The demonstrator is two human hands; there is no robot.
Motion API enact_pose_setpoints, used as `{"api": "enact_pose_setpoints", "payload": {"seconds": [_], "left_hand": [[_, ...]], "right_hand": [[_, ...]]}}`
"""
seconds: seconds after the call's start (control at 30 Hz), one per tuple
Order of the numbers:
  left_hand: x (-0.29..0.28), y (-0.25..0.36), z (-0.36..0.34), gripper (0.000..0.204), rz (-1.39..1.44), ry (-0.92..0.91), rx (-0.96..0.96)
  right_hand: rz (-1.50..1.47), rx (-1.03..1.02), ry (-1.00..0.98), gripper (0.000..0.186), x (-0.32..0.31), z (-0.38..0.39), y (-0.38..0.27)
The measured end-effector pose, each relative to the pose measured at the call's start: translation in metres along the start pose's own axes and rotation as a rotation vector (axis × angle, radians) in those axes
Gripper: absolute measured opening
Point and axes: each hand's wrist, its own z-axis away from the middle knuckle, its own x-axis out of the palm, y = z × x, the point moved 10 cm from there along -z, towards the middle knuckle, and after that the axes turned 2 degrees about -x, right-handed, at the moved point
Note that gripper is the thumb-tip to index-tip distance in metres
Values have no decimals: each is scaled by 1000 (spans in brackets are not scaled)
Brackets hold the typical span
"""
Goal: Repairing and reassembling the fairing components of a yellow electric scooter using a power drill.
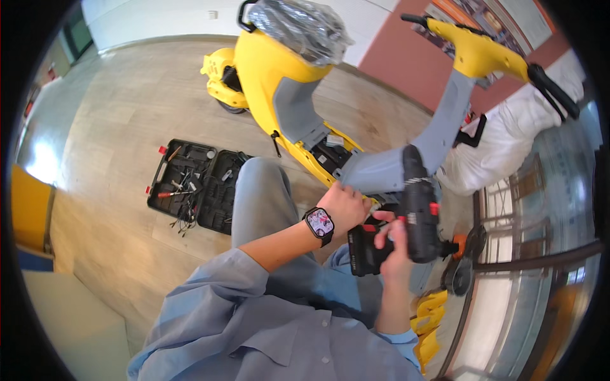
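My right hand (395, 246) is wrapped round the handle of a black cordless drill (420, 219) with red details. The drill's narrow end points away from me, and its battery block lies toward my left. My left hand (347, 208) is just left of the drill, over the near edge of a yellow and grey scooter (297, 105). Its fingers are curled, and what they hold, if anything, is hidden. A black watch (319, 225) is on my left wrist. Between my left hand and the scooter's seat, the footboard opening (332, 154) shows dark parts inside.
An open black tool case (206, 184) with cables and a red-handled tool lies on the wooden floor to the left. Clear plastic wraps the scooter's seat (298, 28). White wrapped material (492, 149) stands at the right, beside glass panels. Yellow parts (429, 324) lie at lower right.
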Motion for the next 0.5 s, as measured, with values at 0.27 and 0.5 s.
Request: {"api": "enact_pose_setpoints", "payload": {"seconds": [0.27, 0.5], "left_hand": [[-63, -37, 23, 9, -31, 381, 118], [-57, -51, 11, 12, 13, 503, 140]], "right_hand": [[-166, 56, 122, 30, -2, -40, -22], [-86, 149, 92, 30, -4, -75, 10]]}}
